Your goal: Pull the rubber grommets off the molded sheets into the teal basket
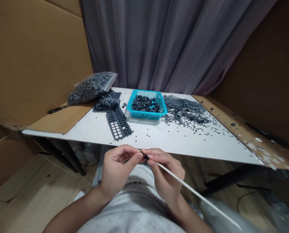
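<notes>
My left hand [117, 170] and my right hand [165, 171] meet in front of my lap, below the table's near edge. My right hand pinches a thin white rod [197, 194] that runs down to the right. At the rod's tip my left fingers pinch a small black ring [144, 157]. On the table a blue basket [148, 115] holds several black rings. Punched black rubber sheets [117, 121] lie left of the basket, and more sheets [183, 105] lie to its right.
A white table [173, 140] carries scattered black scraps [197, 124] right of the basket. A clear bag of black rings [91, 87] rests at the back left on cardboard [61, 118]. A grey curtain [168, 42] hangs behind. Cardboard walls stand on both sides.
</notes>
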Demonstrator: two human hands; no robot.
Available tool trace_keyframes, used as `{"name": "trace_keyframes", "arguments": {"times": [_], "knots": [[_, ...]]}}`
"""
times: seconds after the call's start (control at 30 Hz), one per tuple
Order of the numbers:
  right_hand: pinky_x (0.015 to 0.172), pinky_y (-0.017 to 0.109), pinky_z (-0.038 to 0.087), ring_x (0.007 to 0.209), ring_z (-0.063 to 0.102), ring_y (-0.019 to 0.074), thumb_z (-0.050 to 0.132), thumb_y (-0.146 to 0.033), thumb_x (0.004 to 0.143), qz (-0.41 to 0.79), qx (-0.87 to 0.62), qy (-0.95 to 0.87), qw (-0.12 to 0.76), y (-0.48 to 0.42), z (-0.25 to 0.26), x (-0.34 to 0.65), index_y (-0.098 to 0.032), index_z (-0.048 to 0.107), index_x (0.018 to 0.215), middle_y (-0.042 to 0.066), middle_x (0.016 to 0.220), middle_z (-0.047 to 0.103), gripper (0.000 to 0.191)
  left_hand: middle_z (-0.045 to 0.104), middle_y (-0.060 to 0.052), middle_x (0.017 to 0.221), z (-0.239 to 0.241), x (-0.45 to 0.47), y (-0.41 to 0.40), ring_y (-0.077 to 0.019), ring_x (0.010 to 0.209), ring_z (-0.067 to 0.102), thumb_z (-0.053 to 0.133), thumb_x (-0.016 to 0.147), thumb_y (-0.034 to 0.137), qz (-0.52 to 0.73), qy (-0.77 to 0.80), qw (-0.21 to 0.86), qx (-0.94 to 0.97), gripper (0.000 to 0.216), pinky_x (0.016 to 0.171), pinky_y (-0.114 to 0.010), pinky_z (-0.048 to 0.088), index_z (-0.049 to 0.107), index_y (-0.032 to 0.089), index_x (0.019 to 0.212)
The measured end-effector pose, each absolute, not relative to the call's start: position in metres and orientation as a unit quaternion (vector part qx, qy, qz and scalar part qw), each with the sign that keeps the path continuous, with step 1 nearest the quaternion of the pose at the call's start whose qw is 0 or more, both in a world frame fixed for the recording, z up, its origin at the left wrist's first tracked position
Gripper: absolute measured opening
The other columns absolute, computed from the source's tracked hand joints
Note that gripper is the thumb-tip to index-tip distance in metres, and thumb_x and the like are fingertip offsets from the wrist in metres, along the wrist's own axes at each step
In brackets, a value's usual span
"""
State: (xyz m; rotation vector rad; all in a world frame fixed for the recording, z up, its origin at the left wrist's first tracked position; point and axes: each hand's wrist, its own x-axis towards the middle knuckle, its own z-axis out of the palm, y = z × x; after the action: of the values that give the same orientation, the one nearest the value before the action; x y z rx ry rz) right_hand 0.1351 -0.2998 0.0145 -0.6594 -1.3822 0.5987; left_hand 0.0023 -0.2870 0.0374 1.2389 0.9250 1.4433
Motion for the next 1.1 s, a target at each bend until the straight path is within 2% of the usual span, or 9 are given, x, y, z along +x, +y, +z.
{"name": "trace_keyframes", "arguments": {"times": [0.27, 0.77, 0.93, 1.1], "knots": [[0.076, 0.035, 0.057, 0.092, 0.068, 0.0186, 0.058, -0.005, 0.084, 0.254, -0.27, -0.616, 0.695, -0.2978, 0.012, 0.132, -0.026, 0.066, 0.1, 0.005, 0.1, 0.072, 0.028, 0.071, 0.002, 0.062, 0.0371, 0.0027, -0.2872, -0.0106, 0.056, 0.068, 0.07, 0.073, 0.013, 0.592, 0.384, 0.498, 0.504, 0.006, 0.057, -0.016, 0.057, 0.068, 0.016, 0.068], [0.076, 0.04, 0.058, 0.093, 0.068, 0.0196, 0.055, -0.01, 0.088, 0.244, -0.271, -0.598, 0.714, -0.2963, 0.0041, 0.1282, -0.028, 0.063, 0.102, 0.005, 0.1, 0.072, 0.025, 0.071, -0.001, 0.061, 0.0386, 0.003, -0.2875, -0.014, 0.055, 0.069, 0.069, 0.073, 0.016, 0.582, 0.4, 0.491, 0.51, 0.006, 0.055, -0.02, 0.058, 0.066, 0.015, 0.068], [0.078, 0.037, 0.057, 0.094, 0.068, 0.0184, 0.054, -0.006, 0.087, 0.247, -0.274, -0.597, 0.712, -0.2965, 0.0061, 0.1275, -0.029, 0.064, 0.103, 0.003, 0.101, 0.072, 0.03, 0.071, 0.0, 0.062, 0.0369, 0.0034, -0.2868, -0.0131, 0.057, 0.069, 0.069, 0.074, 0.017, 0.579, 0.392, 0.501, 0.511, 0.006, 0.057, -0.019, 0.058, 0.067, 0.016, 0.068], [0.079, 0.037, 0.057, 0.095, 0.068, 0.019, 0.056, -0.007, 0.086, 0.242, -0.303, -0.595, 0.704, -0.2967, 0.0071, 0.1272, -0.026, 0.064, 0.1, 0.004, 0.1, 0.072, 0.025, 0.071, -0.001, 0.061, 0.0371, 0.0032, -0.2856, -0.0131, 0.057, 0.068, 0.069, 0.074, 0.018, 0.574, 0.403, 0.504, 0.504, 0.007, 0.057, -0.02, 0.058, 0.066, 0.015, 0.068]]}}
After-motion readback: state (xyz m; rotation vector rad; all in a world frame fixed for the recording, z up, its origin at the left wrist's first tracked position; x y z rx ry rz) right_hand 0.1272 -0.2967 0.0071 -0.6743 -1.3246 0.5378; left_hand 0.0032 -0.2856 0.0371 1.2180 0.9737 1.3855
